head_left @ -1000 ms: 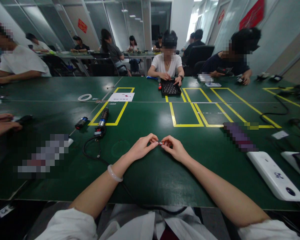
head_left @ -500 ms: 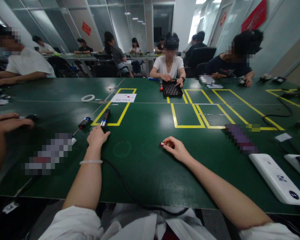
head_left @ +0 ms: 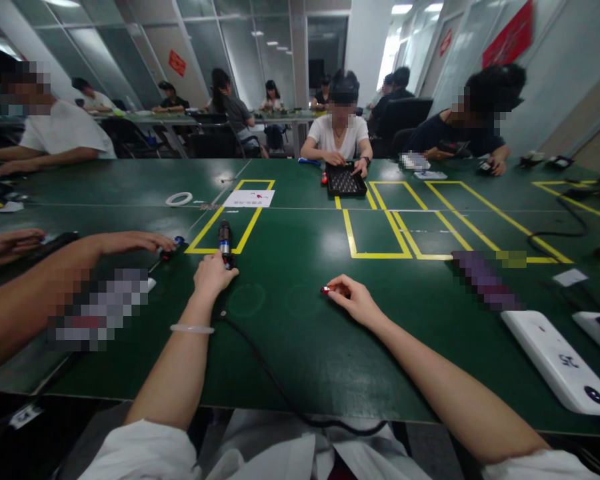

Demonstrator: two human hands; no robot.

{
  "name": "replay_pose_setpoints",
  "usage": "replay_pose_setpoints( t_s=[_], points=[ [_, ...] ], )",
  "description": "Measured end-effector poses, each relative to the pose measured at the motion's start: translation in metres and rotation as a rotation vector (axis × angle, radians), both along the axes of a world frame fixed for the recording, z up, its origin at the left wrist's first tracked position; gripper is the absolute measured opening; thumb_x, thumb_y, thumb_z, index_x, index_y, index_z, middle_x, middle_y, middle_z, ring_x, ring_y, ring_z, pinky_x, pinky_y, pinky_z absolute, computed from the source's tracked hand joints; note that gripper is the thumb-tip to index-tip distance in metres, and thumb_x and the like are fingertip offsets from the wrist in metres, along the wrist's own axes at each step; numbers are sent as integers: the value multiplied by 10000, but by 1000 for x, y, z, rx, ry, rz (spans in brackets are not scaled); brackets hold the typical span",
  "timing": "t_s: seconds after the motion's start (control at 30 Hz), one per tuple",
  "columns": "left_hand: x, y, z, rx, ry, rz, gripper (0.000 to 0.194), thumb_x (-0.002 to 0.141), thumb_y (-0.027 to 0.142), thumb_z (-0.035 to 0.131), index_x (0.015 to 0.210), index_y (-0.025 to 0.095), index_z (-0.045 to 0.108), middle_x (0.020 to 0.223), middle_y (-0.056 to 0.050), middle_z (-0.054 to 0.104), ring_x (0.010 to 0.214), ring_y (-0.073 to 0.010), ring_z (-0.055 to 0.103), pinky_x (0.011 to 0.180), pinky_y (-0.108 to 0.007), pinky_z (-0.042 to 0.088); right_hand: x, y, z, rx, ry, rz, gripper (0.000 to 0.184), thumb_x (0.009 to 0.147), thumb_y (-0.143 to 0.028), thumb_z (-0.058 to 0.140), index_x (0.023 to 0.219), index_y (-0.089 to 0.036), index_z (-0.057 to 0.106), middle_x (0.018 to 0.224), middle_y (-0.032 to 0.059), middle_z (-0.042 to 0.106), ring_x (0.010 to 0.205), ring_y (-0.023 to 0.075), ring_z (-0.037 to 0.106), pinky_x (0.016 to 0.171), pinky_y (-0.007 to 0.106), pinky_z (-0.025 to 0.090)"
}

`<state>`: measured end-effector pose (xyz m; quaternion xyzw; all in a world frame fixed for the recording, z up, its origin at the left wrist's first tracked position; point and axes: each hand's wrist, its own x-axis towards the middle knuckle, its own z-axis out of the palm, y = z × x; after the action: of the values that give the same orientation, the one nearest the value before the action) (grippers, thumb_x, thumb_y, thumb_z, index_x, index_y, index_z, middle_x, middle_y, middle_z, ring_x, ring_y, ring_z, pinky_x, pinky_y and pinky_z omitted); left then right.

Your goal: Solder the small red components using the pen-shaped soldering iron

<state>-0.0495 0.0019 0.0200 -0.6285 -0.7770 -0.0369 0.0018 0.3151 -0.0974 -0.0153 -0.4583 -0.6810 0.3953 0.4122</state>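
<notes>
My left hand is closed around the near end of a black cylindrical tool with a silver and blue band, which points away from me at the near edge of a yellow-taped rectangle. A black cable runs from beside this hand to the table's front edge; where its upper end attaches is hidden. My right hand rests on the green table to the right, its fingers pinching a small red object with a white spot. Fingers cover most of that object, so its kind does not show.
At left, another person's hand touches a short black-and-blue cylinder. A white power bank and a pixelated phone-like slab lie at right. Farther off are a white card, a tape roll and a co-worker's black tray.
My left hand and the black tool have shifted right, and the tool has turned slightly. A neighbour's arm has reached in to the short cylinder. My right hand stays nearly still.
</notes>
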Motion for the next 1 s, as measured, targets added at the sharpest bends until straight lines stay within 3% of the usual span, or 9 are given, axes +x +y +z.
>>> replay_pose_setpoints(
  t_s=[0.4, 0.53, 0.7, 1.0],
  points=[
    [114, -46, -1, 116, -68, -425, 618, 797, 413, 571, 1360, 200, 430, 1220, -129, 545, 1059, -293, 539, 797, -379, 501, 0, 4, -8, 79, -44, -57, 176, 836, -308, 622, 953, -177, 626, 842, 29, 638, 703, 135, 569, 614, 248, 447],
    [145, -63, -4, 126, -112, -571, 652, 796, 395, 582, 1388, 195, 397, 1244, -122, 538, 1082, -281, 522, 834, -369, 489, 0, 4, -7, 61, -39, -63, 174, 831, -307, 632, 936, -169, 618, 791, 21, 631, 661, 129, 559, 604, 250, 445],
    [165, -77, -5, 81, -179, -681, 683, 795, 386, 597, 1417, 232, 360, 1284, -106, 516, 1130, -267, 504, 863, -350, 475, 0, 4, -6, 69, -3, -55, 174, 834, -290, 617, 961, -178, 580, 797, 11, 617, 685, 134, 570, 622, 254, 455],
    [173, -88, -5, 68, -232, -758, 694, 799, 379, 573, 1436, 238, 336, 1312, -99, 505, 1147, -264, 499, 884, -357, 481, -4, 5, -8, 124, -112, -67, 143, 824, -235, 629, 939, -199, 553, 799, -3, 605, 709, 145, 564, 647, 261, 441]
  ],
)
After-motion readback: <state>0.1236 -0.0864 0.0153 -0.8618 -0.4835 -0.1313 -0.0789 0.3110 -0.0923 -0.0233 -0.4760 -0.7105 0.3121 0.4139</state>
